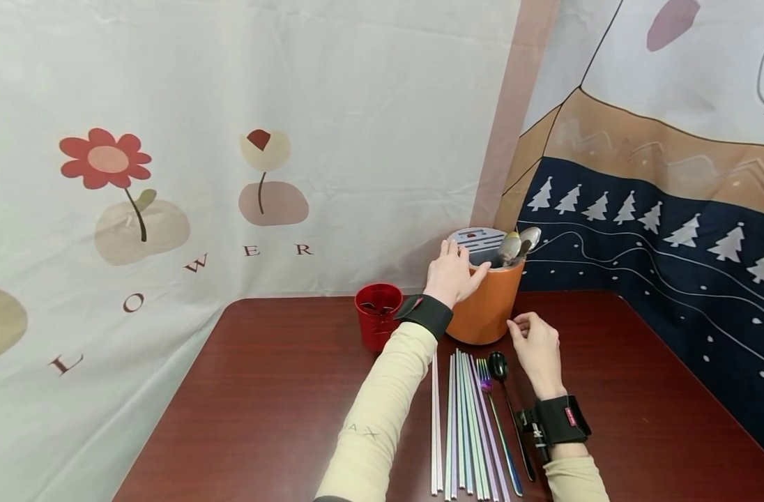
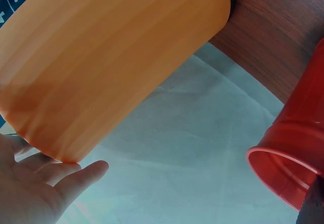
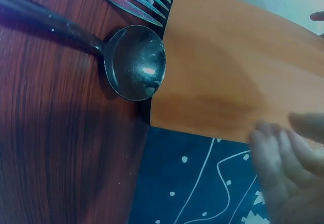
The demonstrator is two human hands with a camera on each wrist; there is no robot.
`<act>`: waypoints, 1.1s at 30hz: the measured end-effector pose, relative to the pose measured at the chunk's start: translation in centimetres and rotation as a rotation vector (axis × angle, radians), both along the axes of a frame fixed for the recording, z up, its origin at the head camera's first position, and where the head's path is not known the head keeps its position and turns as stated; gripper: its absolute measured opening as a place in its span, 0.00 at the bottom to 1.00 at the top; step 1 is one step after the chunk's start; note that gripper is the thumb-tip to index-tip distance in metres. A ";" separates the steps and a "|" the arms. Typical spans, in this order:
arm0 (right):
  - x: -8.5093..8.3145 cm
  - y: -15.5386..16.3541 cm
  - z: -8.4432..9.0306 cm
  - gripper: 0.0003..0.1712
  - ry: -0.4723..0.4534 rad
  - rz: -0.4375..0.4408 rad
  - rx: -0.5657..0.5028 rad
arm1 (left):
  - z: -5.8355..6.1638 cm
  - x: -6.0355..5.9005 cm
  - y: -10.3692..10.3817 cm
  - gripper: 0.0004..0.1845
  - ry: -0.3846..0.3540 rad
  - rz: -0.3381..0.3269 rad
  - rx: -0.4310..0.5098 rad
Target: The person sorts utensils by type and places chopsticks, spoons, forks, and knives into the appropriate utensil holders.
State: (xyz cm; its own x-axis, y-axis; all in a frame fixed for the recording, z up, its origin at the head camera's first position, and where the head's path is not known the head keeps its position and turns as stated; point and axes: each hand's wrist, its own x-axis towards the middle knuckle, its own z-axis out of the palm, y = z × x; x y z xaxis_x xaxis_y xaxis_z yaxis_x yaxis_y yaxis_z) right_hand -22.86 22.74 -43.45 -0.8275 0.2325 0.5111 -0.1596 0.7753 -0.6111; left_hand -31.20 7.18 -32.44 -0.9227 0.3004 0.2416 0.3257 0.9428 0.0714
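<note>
An orange utensil holder (image 1: pixel 485 307) with a slotted top stands at the back of the table, with metal spoons (image 1: pixel 518 244) upright in its right side. My left hand (image 1: pixel 454 275) rests at its front-left rim, fingers spread over the top. In the left wrist view the thumb of that hand (image 2: pixel 38 186) stands away from the orange wall. My right hand (image 1: pixel 539 348) is beside the holder's lower right, its fingers loosely bent and holding nothing. Below the holder lie a dark spoon (image 1: pixel 498 366), a rainbow-coloured fork (image 1: pixel 485 380) and several pastel chopsticks (image 1: pixel 463 425).
A red cup (image 1: pixel 377 328) with dark items inside stands left of the holder, close to my left wrist. Hanging cloths border the brown table (image 1: pixel 263 404): a white printed one (image 1: pixel 369 139) behind, a dark-blue tree-patterned one (image 1: pixel 645 279) on the right.
</note>
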 end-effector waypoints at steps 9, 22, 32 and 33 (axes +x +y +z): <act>0.6 0.7 0.0 0.12 -0.588 0.159 0.216 | -0.1 -0.1 0.0 0.37 -0.003 -0.004 0.009; 1.6 0.4 0.4 0.15 -0.854 0.235 0.213 | -0.2 -0.2 -0.1 0.37 0.005 -0.016 0.022; 1.5 0.2 -0.2 0.08 -0.893 0.310 0.155 | -0.1 -0.1 -0.1 0.37 0.012 -0.004 0.004; 1.4 0.1 -0.2 0.07 -0.894 0.311 0.157 | 0.0 -0.1 -0.1 0.37 0.013 -0.006 0.004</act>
State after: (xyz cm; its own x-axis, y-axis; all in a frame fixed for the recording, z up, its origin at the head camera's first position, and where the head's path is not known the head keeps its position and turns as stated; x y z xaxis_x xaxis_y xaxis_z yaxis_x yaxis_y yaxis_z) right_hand -21.46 22.88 -43.62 -0.9396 -0.0811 -0.3326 0.1026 0.8602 -0.4996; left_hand -31.32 7.03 -32.49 -0.9176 0.3052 0.2545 0.3324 0.9405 0.0708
